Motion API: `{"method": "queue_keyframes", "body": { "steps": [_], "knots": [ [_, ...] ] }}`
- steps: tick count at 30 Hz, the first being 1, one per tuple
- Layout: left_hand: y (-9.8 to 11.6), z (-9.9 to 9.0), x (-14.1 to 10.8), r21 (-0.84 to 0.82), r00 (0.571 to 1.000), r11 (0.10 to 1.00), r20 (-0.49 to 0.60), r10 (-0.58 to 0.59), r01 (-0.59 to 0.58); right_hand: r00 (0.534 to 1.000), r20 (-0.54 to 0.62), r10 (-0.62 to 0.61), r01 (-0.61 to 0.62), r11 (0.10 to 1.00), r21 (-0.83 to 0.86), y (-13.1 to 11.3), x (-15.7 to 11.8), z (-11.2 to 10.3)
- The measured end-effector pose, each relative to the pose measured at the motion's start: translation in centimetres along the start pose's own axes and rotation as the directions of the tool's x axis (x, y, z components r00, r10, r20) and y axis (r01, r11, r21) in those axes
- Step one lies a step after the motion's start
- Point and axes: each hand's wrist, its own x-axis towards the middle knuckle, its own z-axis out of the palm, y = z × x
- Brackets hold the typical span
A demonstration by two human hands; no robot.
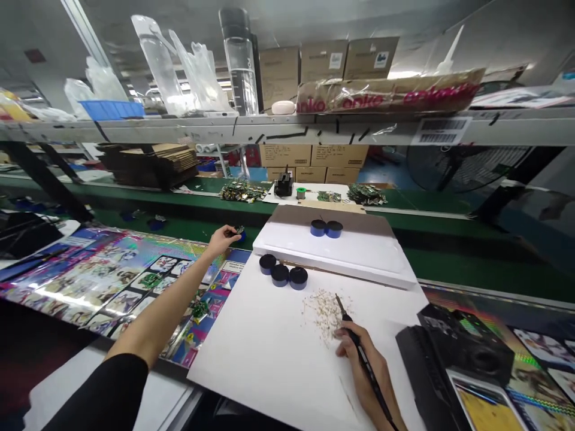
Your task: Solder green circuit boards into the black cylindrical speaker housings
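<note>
Left hand (221, 241): reaching toward ten o'clock from the white panel's middle, its fingers pinching a cup (243, 237) with a circuit board (239, 229) on top, over the green belt (449, 251) – whether the cup is touching the belt, I cannot tell.
Right hand (368, 371): lying between three and four o'clock, its fingers wrapping the iron (362, 354) like a pen, the tip pointing to eleven over the scraps (324, 311).
White panel (256, 353): lying on the surface (101, 281) and bearing the scattered scraps.
Blue cups: three (281, 276) are sitting between eleven and twelve o'clock; two more (326, 229) are touching each other at twelve, on the ledge (332, 254).
Spool (300, 193): standing beyond the ledge at twelve – board piles flanking it at eleven (242, 191) and one (366, 194).
Black box (467, 344): sitting at three o'clock, beside the panel.
</note>
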Motion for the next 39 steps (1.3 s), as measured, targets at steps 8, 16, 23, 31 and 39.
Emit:
{"method": "queue_keyframes", "body": {
  "steps": [8,16,23,31,39],
  "knots": [
    [3.0,3.4,1.0,0.085,0.983,0.983,-0.074,0.168,-0.162,0.995,-0.028,-0.096,0.094,0.993,-0.075,-0.7,0.1,-0.1],
    [11.9,16.4,0.8,-0.045,0.869,0.939,0.366,0.334,-0.342,0.999,-0.027,-0.038,0.035,0.997,-0.072,-0.4,0.2,0.0],
    [15.0,19.8,0.1,-0.075,0.853,0.942,0.405,0.329,-0.328,0.979,-0.059,-0.196,0.187,0.974,-0.127,-1.9,0.2,-0.2],
    [10.6,8.1,-12.7,-0.255,0.577,0.885,0.681,0.451,-0.391,0.963,-0.05,-0.265,0.252,0.949,-0.187,-0.2,0.0,-0.6],
    [3.0,4.8,-25.3,-0.161,0.677,0.911,0.623,0.392,-0.379,0.972,-0.016,-0.234,0.219,0.931,-0.292,-0.9,0.1,-0.8]
  ]
}}
